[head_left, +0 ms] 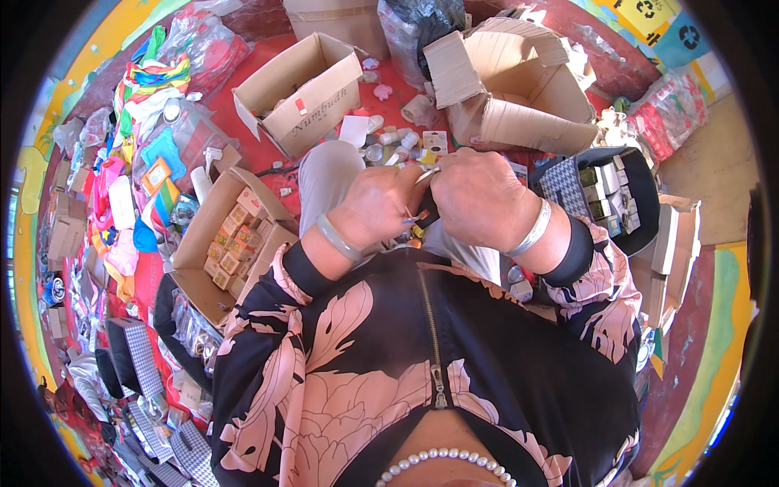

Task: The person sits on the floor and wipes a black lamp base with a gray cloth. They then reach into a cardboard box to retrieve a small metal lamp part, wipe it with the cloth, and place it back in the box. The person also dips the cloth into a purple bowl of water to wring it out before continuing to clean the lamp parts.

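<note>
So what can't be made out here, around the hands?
Head view:
- Small item between the left hand and right hand: mostly covered by fingers, kind unclear.
- Lap contents: hidden under both hands.
- Open carton interior: in shadow, behind its wall.
- Small boxes: too small to tell.

Place: an informal packing and sorting spot for small goods, set on the floor.
Floor: red mat (268,61) with painted yellow-green borders (722,357) at three o'clock.
Cartons: open cardboard boxes (304,89) at eleven and one o'clock.
Stock: a box of small packets (231,239) at nine o'clock; a dark tray of little cartons (608,199) at three.
Wrapping: bright plastic bags and packaging (150,105) heaped at ten o'clock.
</note>
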`<action>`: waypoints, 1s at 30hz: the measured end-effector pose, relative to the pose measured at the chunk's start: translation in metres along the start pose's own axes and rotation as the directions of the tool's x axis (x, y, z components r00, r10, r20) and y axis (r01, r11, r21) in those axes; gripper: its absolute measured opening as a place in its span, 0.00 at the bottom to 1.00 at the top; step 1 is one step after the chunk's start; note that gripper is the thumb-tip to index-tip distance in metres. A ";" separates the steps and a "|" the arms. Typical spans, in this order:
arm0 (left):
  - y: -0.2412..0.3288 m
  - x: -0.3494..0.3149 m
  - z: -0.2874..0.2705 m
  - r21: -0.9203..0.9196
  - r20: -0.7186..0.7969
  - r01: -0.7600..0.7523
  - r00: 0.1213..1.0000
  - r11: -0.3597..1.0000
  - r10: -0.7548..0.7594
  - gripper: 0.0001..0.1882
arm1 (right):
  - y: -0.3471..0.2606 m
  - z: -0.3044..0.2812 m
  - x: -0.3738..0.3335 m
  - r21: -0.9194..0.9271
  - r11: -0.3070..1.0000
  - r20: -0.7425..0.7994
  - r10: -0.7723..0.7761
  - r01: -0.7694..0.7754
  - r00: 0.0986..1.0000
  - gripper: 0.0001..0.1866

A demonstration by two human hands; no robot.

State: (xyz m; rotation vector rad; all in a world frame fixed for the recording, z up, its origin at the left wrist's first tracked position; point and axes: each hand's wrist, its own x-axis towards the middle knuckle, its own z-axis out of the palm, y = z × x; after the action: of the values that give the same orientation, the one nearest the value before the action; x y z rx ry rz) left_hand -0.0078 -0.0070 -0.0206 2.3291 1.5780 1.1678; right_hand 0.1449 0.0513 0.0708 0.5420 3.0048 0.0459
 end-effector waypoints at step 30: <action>-0.009 -0.008 -0.017 -0.589 -0.114 0.202 0.938 0.782 -0.328 0.18 | 0.017 0.046 0.013 0.912 0.409 -0.221 0.484 0.005 0.847 0.11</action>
State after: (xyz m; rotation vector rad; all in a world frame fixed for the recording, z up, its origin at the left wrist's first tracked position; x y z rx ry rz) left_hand -0.0265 -0.0152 -0.0171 1.5848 1.3032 1.5823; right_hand 0.1426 0.0721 0.0243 1.2019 3.0551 -1.7673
